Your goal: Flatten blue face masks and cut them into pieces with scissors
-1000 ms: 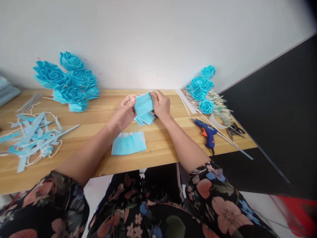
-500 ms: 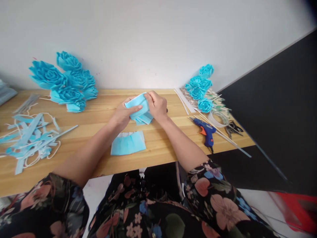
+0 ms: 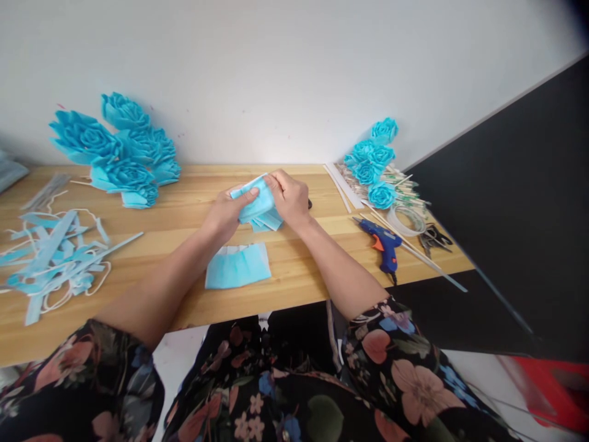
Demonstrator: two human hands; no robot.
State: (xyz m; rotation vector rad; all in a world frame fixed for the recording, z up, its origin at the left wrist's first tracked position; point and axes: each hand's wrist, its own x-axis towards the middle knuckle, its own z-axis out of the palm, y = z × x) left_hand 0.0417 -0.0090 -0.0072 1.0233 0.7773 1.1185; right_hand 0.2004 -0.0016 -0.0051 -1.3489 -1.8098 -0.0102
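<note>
Between my hands is a light-blue piece of face-mask fabric (image 3: 257, 202), held above the table and tilted. My left hand (image 3: 230, 212) grips its left side, thumb across the front and fingers behind. At its upper right edge, my right hand (image 3: 289, 195) pinches the fabric between thumb and fingers. Just below and behind lie several smaller blue fabric pieces (image 3: 268, 221), partly covered by the held one. Nearer to me a flat blue fabric piece (image 3: 238, 266) rests on the wooden table (image 3: 294, 270). A dark object (image 3: 310, 204) shows only in part behind my right hand.
Large blue fabric flowers (image 3: 124, 147) stand at the back left, smaller blue flowers (image 3: 372, 156) at the back right. Cut mask strips and ear loops (image 3: 64, 258) lie left. A blue glue gun (image 3: 384, 242), a clear tape roll (image 3: 407, 220) and black-handled scissors (image 3: 433, 239) lie right.
My left thumb has shifted slightly up and left on the fabric. The held piece has turned a little, and my right fingers sit slightly further over its edge.
</note>
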